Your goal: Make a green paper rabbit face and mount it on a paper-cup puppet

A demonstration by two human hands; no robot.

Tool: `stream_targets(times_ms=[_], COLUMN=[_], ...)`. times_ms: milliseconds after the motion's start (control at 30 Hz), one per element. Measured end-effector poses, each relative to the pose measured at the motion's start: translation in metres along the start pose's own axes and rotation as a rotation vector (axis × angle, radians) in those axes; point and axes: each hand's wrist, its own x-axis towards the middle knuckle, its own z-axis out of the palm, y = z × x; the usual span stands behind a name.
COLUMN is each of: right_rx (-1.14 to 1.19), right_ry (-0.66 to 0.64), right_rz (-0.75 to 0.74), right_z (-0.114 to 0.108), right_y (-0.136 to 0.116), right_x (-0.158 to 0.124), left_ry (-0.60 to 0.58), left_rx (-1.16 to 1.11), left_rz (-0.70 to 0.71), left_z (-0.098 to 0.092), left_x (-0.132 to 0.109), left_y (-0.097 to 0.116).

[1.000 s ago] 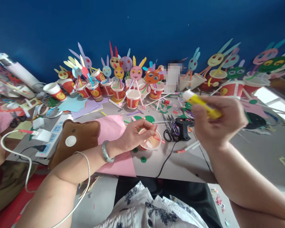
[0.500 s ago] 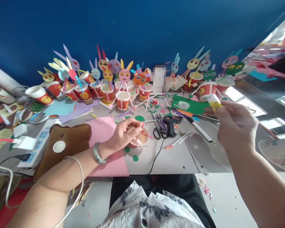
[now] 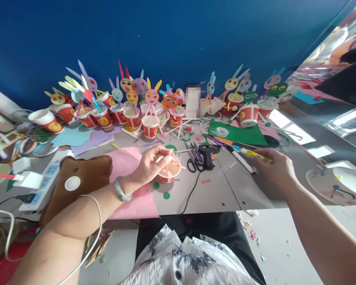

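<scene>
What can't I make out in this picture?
Head view, all four:
- Small piece: mostly hidden by the left grip.
- Yellow stick in the right grip: print too small to read.
- Patch by the wall: blurred into blocks.
- White tube: cut off by the left edge.

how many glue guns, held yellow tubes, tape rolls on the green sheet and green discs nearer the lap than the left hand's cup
Glue gun: 1
Yellow tube, in right hand: 1
Tape roll: 1
Green discs: 2
Total: 5
</scene>
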Motion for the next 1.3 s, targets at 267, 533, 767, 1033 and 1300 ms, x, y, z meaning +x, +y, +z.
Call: stream_targets(times_ms=[267,533,767,1033,1300], right_rx=[0.001,-0.071,-0.35,-0.588,-0.484], right_ry=[0.0,0.148,-0.452,-0.689,-0.656], right_rz=[-0.115,-0.487,-0.224,0.134,0.171], right_z=[-0.001,0.002,0.035,0.057,0.058], right_y=[-0.001,-0.066,-0.155,-0.192,-0.185], right_x=[-0.001,-0.006,-0.017,0.0,-0.003], left_ry=[-0.021,0.011,0.007,0.017,0.009], left_rx=[-0.008,-0.009,-0.025,-0.052,-0.059], left_rz=[0.001,-0.034,0.0,0.006,0.03], left_z=[-0.003,0.0,0.002,0.003,0.003], left_x=[-0.001,0.0,-0.001,0.001,0.001], left_y=[-0.005,-0.003,0.002,-0.003,-0.007])
